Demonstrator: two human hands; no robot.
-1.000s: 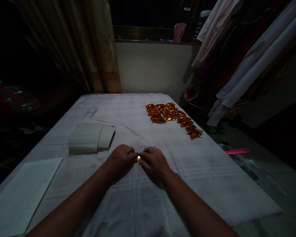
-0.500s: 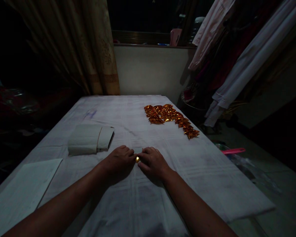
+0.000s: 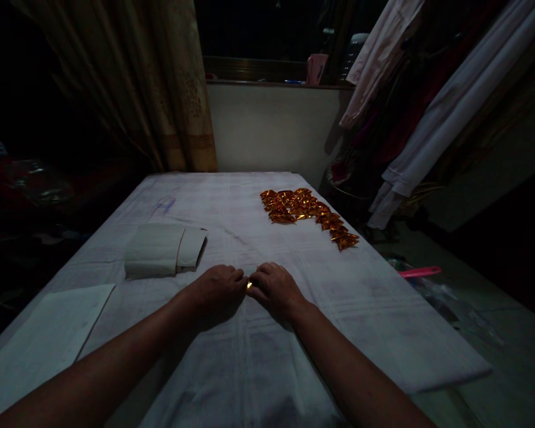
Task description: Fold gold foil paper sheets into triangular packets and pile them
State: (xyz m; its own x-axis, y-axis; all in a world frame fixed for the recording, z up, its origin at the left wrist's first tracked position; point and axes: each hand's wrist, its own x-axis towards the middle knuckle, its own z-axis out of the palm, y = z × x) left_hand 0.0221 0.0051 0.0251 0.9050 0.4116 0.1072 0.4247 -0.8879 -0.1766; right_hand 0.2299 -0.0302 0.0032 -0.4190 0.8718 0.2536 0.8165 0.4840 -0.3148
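Observation:
My left hand [image 3: 223, 285] and my right hand [image 3: 275, 290] meet low over the middle of the cloth-covered table [image 3: 267, 368]. Between their fingertips is a small shiny gold piece of foil [image 3: 249, 285], mostly hidden by the fingers. Both hands are closed, pinching it from either side. Farther back on the right lies a cluster of several orange-gold foil-wrapped pieces [image 3: 301, 205], with a row of them trailing toward the table's right edge.
A folded grey-white packet [image 3: 154, 252] with a band round it lies left of my hands, and a pale sheet [image 3: 40, 339] is nearer me. Hanging clothes [image 3: 410, 142] crowd the right side. A pink handle [image 3: 421, 271] shows beyond the right edge; a pink mug [image 3: 315, 68] stands on the sill.
My fingers have shifted slightly around the gold foil, and less of it shows now. Both hands stay in nearly the same place; the other things have not moved.

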